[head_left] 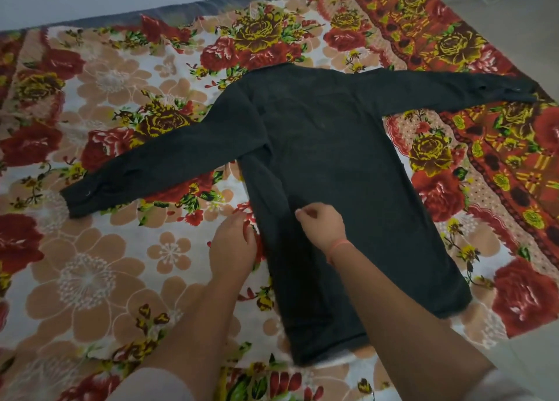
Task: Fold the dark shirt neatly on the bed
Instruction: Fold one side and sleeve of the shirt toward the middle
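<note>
The dark long-sleeved shirt (332,158) lies flat on the bed, collar away from me and hem toward me. Both sleeves are spread out, one to the far left, one to the upper right. Its left side is folded inward along the body. My left hand (233,246) rests at the shirt's left edge with its fingers on the fold. My right hand (322,222) sits on the body of the shirt, fingers curled and pinching the cloth near the inner edge of the fold. A thin pink band circles my right wrist.
A floral bedspread (106,264) in red, peach and white covers the bed. A pale wall runs behind the bed's far edge. Light floor (532,358) shows at the right, beyond the spread's corner.
</note>
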